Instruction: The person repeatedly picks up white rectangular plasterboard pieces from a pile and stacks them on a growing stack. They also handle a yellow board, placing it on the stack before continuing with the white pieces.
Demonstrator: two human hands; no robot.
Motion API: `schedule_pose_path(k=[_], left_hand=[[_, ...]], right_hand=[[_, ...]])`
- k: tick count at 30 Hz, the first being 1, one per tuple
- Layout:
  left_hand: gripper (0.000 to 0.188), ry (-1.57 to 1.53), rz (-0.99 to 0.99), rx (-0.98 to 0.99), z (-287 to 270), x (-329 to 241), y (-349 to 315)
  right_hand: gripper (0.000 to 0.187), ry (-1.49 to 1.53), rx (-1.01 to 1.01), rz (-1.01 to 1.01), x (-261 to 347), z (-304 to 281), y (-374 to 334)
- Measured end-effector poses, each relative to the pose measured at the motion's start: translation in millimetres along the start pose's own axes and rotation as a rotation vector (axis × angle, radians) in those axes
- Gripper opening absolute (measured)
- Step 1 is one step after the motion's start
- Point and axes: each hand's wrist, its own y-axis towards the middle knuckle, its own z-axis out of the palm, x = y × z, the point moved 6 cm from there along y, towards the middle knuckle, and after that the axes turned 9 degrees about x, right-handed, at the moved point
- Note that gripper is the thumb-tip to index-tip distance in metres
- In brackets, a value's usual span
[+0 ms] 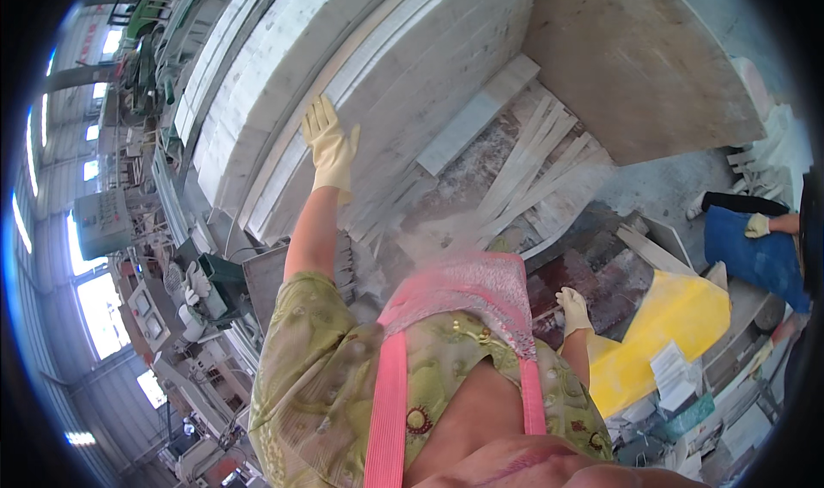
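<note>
My left hand [329, 147], in a cream rubber glove, lies flat with its fingers stretched out on the edge of a row of large pale stone slabs [403, 84]. The slabs stand on edge, leaning side by side. My right hand [573, 310], gloved in the same cream, is at my side with its fingers curled in. Nothing shows in it. It is nearest to a dusty reddish-brown surface [601, 282] and a yellow sheet [665, 338]. A pink apron [463, 295] hangs over my green patterned top.
Narrow stone strips [532, 162] lie on the dusty floor beside a long pale block [481, 115]. A large brownish slab [639, 67] stands beyond. To the right is another person in a blue apron [747, 248]. Machinery [154, 316] lines the left, and stone offcuts [747, 432] lie at lower right.
</note>
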Motion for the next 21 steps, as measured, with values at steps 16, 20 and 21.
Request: schedule_pose_path(k=[16, 20, 21], left_hand=[[0.089, 0.025, 0.06, -0.392, -1, -14, -13], [0.09, 0.04, 0.314, -0.467, -9, -10, -20], [0.089, 0.054, 0.406, -0.451, -10, -7, -27]], right_hand=[[0.043, 0.085, -0.393, -0.362, -108, 95, 32], [0.039, 0.102, -0.471, -0.358, -243, 201, -36], [0.043, 0.036, -0.451, -0.244, -285, 232, -61]])
